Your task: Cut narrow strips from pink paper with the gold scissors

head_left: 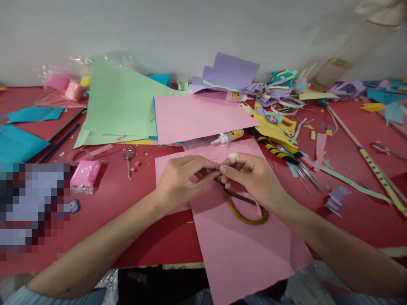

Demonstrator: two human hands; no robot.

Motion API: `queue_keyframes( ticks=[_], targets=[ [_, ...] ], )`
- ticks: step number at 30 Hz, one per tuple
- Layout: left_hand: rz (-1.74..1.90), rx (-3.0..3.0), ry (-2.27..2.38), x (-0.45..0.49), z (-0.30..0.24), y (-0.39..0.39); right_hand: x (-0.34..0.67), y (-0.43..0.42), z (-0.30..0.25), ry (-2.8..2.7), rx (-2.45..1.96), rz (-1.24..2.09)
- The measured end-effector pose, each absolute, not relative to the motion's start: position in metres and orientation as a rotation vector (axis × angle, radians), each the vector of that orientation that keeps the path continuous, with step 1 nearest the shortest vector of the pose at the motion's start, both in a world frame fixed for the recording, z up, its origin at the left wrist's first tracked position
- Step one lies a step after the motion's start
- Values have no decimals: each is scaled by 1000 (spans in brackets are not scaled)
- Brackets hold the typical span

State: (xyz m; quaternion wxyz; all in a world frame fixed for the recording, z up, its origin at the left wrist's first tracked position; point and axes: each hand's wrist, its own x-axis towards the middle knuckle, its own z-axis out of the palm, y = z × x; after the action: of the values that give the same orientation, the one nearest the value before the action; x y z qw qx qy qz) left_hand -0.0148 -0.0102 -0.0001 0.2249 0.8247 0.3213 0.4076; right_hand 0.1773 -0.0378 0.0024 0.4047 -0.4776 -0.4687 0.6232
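My left hand (182, 176) and my right hand (251, 176) meet fingertip to fingertip above the pink paper (241, 254). Both are closed in a pinch. What lies between the fingertips is small, perhaps pinkish, and mostly hidden. White tape wraps one finger of my right hand. Beneath the hands lie scissors with brownish-gold handles (233, 208), their blades partly covered by my fingers. A narrow pink paper strip (259, 209) shows by the scissor handle, under my right hand. Just beyond lies a clear glue bottle (233, 136) with a yellow label.
Green sheets (122, 101), a pink sheet (197, 116) and purple paper (233, 70) lie toward the wall. Black-and-yellow handled pliers (273, 148) and paper scraps are at right. A pink clay packet (85, 174) and a small wire whisk-like piece (128, 154) sit at left.
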Motion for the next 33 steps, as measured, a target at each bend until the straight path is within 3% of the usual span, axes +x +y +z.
queue_keyframes(
  ticks=[12, 33],
  targets=[
    [918, 1737, 922, -15, 10, -7, 177, -38, 5, -1245, -1242, 1479],
    [937, 1691, 891, -16, 6, -6, 174, -39, 3, -1303, -1296, 1373]
  ],
)
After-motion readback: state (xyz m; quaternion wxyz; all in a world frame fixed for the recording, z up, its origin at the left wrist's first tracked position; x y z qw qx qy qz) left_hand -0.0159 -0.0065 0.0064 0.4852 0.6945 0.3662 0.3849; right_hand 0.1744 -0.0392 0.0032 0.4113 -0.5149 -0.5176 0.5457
